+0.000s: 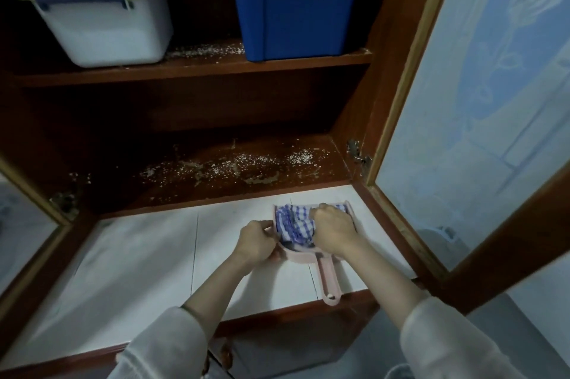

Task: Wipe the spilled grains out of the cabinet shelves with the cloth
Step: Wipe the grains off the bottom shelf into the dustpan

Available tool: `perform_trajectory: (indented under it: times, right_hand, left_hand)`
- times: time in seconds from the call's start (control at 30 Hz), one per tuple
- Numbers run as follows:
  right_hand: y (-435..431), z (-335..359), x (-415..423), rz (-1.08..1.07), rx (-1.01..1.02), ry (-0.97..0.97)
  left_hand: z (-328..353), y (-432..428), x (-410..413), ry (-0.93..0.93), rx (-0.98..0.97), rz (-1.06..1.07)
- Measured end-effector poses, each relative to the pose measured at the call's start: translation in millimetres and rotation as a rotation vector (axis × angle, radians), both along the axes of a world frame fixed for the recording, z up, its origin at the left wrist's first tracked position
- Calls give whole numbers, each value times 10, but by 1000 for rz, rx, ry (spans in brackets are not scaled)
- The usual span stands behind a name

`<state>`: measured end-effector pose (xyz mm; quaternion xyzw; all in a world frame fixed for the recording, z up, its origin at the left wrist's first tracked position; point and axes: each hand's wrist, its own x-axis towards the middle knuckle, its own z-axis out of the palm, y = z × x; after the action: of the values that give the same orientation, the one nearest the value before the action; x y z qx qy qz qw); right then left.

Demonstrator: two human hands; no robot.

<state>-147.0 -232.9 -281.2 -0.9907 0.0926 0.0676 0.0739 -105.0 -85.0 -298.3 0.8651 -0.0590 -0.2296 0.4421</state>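
- The cloth lies bunched in the pink dustpan on the white counter, at 6 o'clock from the lower shelf.
- My right hand clutches the cloth from above. My left hand grips the dustpan's rim at its 9 o'clock.
- Grains cover the lower shelf.
- More lie on the upper shelf between the white tub and the blue tub, so I judge the wiping barely begun.

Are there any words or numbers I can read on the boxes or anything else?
No words or numbers can be read anywhere.
blue box: no label shows.
white box: no writing shows.
pink dustpan and checked cloth: no print.
glass door: only a flower pattern, no letters.
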Motion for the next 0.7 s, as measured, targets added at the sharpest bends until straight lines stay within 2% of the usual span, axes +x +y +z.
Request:
perform_trajectory:
  times: [0.13, 0.23, 0.33, 0.43, 0.5, 0.7]
  right_hand:
    - [-70, 100, -54, -164, 223, -86]
    - [-78, 241, -90, -277, 450, -297]
    - [-41, 350, -43, -300, 722, -463]
    - [54, 335, 71, -396, 1173, -441]
    - [112, 315, 144, -500, 1401, -427]
    - [229, 282, 350, -578, 1546, -347]
  left_hand:
    - [28, 9, -37, -21, 19, 0]
    - [37, 85, -41, -15, 23, 15]
    - [43, 231, -39, -6, 18, 54]
    - [42, 393, -21, -7, 29, 102]
    - [54, 517, -12, -11, 35, 130]
    - [70, 946, 90, -33, 97, 262]
